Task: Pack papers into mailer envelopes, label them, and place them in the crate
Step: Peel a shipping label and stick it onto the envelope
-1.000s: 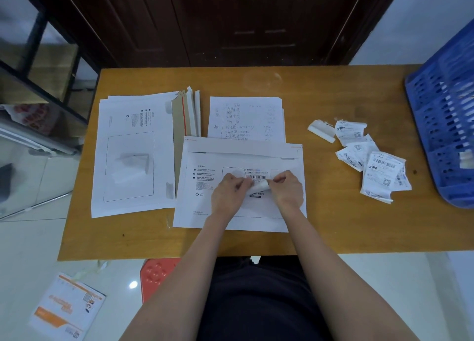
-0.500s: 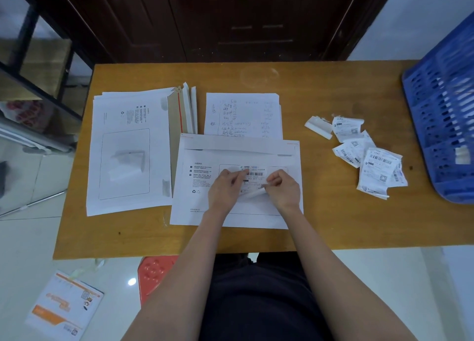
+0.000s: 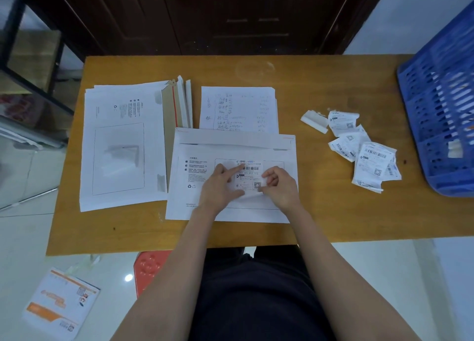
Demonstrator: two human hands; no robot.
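Note:
A white mailer envelope (image 3: 230,145) lies flat in front of me on the wooden table (image 3: 333,212). A shipping label (image 3: 250,172) with a barcode lies on its address box. My left hand (image 3: 221,186) presses the label's top left with a straight index finger. My right hand (image 3: 278,185) pinches the label's backing strip at the label's lower right edge. Handwritten papers (image 3: 238,107) lie behind the envelope. A stack of empty mailers (image 3: 120,145) sits to the left. The blue crate (image 3: 441,104) stands at the table's right end.
Loose printed labels and peeled backings (image 3: 359,148) are scattered between the envelope and the crate. A dark wooden door is behind the table. On the floor lie an orange-and-white mailer (image 3: 60,302) and a red stool (image 3: 151,266) near my legs.
More of the label now lies flat on the envelope. My right hand has drawn the backing strip down toward me, and my left index finger has stretched out along the label's top.

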